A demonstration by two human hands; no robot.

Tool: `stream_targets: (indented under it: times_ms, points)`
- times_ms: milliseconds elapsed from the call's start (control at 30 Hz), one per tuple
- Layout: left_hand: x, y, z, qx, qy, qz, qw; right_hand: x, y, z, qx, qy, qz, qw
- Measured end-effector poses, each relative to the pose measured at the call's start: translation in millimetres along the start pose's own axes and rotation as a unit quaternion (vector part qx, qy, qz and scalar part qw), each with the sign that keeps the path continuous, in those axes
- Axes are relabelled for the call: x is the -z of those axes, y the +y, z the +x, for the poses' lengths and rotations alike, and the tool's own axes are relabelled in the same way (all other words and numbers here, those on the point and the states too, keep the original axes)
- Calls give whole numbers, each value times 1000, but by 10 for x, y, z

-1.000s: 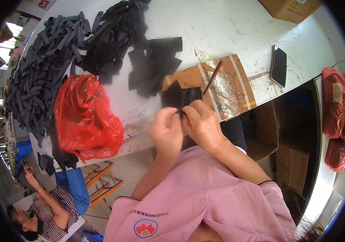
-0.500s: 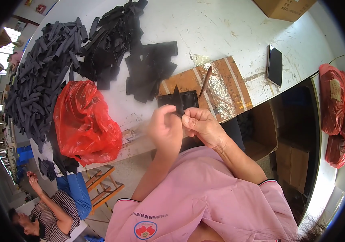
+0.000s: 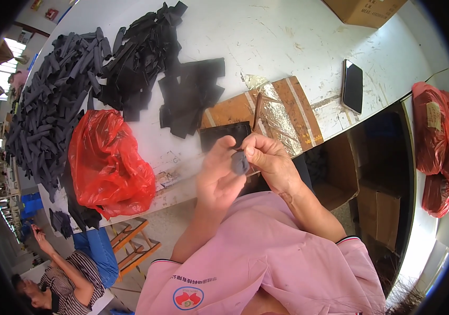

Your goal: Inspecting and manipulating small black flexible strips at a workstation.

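Observation:
My left hand [image 3: 218,176] and my right hand [image 3: 266,157] meet in front of my chest, both pinching a small dark rolled piece [image 3: 239,163] between their fingertips. Just beyond them a flat black piece [image 3: 219,134] lies on a wooden board [image 3: 282,107] with shiny foil strips, at the near edge of the white table [image 3: 287,42]. A thin brown stick [image 3: 256,111] rests on that board. The left hand is blurred by motion.
A red plastic bag [image 3: 109,165] lies left of my hands. Piles of black flat pieces [image 3: 190,94], black strips [image 3: 135,58] and dark grey rolled pieces [image 3: 45,110] cover the table's left. A phone [image 3: 352,85], a cardboard box [image 3: 363,9], red bags [image 3: 437,152] at right; a seated person [image 3: 64,278] lower left.
My hands have lifted off the black piece on the board and come toward my chest with a small rolled piece between them. The flat black piece stays on the board.

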State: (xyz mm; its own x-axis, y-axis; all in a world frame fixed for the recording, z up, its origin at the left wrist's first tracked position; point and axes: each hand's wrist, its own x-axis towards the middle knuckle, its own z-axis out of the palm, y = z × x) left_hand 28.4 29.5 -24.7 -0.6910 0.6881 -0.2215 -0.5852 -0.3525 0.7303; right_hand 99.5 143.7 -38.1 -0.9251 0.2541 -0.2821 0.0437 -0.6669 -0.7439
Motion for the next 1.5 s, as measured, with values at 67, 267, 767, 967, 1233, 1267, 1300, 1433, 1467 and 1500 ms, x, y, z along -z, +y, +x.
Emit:
stream_targets:
  times_ms: [67,267,767,967,1233,1267,1300,1433,1467,1500]
  points:
    - [-62,99,-23,29,-39,37,998,-62,-84,-24,28,-11,-6,1000]
    - [-318,66,-74,-96,49,239,965,-23,-139,12,308,43,-275,910]
    - [-888,842,292,140,-362,-374,843,-538,-1337,-72,209,-73,-217,951]
    - [-262,317,682,224,-198,-446,843,37,-864,317,12,-44,-159,986]
    - [-374,405,616,193,-227,-472,830,-182,-1015,268,85,-70,-216,970]
    - [-350,382,609,194,-224,-471,831,-167,-1024,292,84,-69,-214,971]
    - [-298,355,632,170,-235,-438,851,-156,-1042,333,64,-78,-234,967]
    - [-45,106,624,140,-155,-269,940,100,-830,360,-5,-80,-212,974]
    - [-28,65,596,136,-184,-244,943,154,-745,353,3,-98,-148,984]
    - [-80,75,592,139,-185,-243,942,188,-718,374,18,-94,-158,983]
